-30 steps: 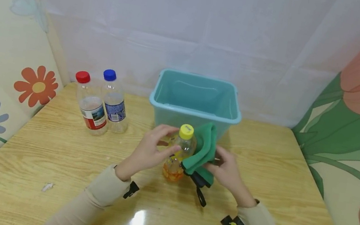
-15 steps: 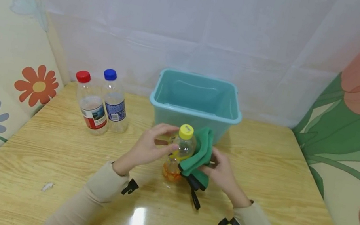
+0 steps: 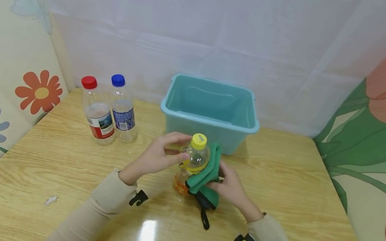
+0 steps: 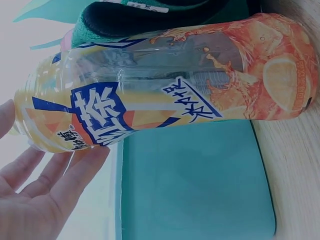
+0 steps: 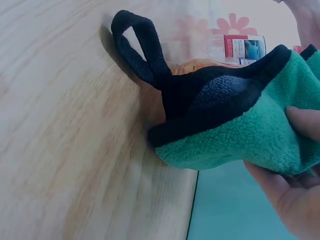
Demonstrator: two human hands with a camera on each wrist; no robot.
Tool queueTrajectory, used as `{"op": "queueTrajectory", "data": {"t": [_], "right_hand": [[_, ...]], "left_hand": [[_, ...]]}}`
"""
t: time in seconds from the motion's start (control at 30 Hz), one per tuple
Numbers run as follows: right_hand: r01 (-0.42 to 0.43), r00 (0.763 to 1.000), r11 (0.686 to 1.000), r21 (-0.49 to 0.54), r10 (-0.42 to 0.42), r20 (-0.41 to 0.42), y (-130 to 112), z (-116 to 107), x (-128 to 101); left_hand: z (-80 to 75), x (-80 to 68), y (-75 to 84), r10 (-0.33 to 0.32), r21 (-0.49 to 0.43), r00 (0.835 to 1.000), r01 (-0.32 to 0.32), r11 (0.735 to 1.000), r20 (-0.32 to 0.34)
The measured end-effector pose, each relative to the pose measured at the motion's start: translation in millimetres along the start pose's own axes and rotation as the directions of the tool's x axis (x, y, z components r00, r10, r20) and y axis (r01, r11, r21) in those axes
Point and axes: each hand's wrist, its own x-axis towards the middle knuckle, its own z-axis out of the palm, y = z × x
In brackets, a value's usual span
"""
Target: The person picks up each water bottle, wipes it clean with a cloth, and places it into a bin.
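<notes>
A clear plastic drink bottle (image 3: 197,156) with a yellow cap stands upright on the table, an orange-fruit print around its lower part. My left hand (image 3: 157,155) holds it near the shoulder, thumb in front and fingers behind. In the left wrist view the fingertips meet the yellow label of the bottle (image 4: 170,82). My right hand (image 3: 231,187) grips a folded green cloth (image 3: 206,174) against the bottle's right side. In the right wrist view, the cloth (image 5: 225,145) shows black edging and a black hanging loop, with thumb and fingers pinching its folds.
Directly behind the bottle stands a light blue plastic bin (image 3: 207,129). Two more bottles stand at the back left, one with a red cap (image 3: 89,82), one with a blue cap (image 3: 118,80). A white sheet (image 3: 208,32) hangs behind the wooden table (image 3: 52,169).
My right hand has moved left and slightly down with the cloth, which now sits lower along the bottle's side. The left hand and bottle have barely shifted.
</notes>
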Motion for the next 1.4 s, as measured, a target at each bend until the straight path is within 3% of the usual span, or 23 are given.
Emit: {"op": "queueTrajectory", "data": {"t": [0.27, 0.47, 0.8, 1.13, 1.4], "right_hand": [[-0.052, 0.996, 0.997, -0.049, 0.055, 0.067, 4, 3, 4], [-0.074, 0.995, 0.995, -0.07, 0.078, 0.06, -5, 1, 4], [-0.057, 0.998, 0.998, -0.015, 0.056, -0.04, -3, 3, -2], [-0.072, 0.982, 0.997, 0.02, 0.075, -0.173, -8, 4, -6], [-0.082, 0.974, 0.995, 0.055, 0.092, -0.207, -14, 3, -7]], "left_hand": [[-0.4, 0.3, -0.9, -0.007, -0.005, 1.0, 0.007, 1.0, -0.002], [0.0, 0.3, 0.6, -0.008, -0.003, 1.0, 0.007, 1.0, -0.003], [0.7, 0.2, 0.4, -0.002, 0.001, 1.0, 0.002, 1.0, -0.01], [0.8, 0.2, -0.9, 0.004, 0.002, 1.0, -0.004, 1.0, -0.012], [0.8, 0.0, -1.2, 0.0, -0.002, 1.0, 0.0, 1.0, -0.018]]}}
